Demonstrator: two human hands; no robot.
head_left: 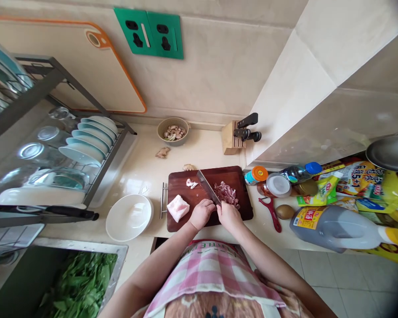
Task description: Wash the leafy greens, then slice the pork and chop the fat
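A dark wooden cutting board (pixel 189 194) lies on the counter before me. My right hand (pixel 230 215) is closed around the handle of a kitchen knife (pixel 207 184), whose blade slants up and left across the board. My left hand (pixel 203 213) is curled with fingers together beside the blade near the handle; whether it pinches anything is hidden. Chopped reddish meat (pixel 226 194) is heaped just right of the blade. On the left of the board sit a pale block of fatty meat (pixel 178 208) and a few small white pieces (pixel 191 183).
A white bowl (pixel 129 217) stands left of the board. Behind it are a strainer basket of cloves (pixel 174 132), ginger (pixel 162 152) and a knife block (pixel 231 138). Rightward lie a red peeler (pixel 272 214), jars and a large jug (pixel 338 227). A dish rack (pixel 96 194) and sink of greens (pixel 82 282) flank the left.
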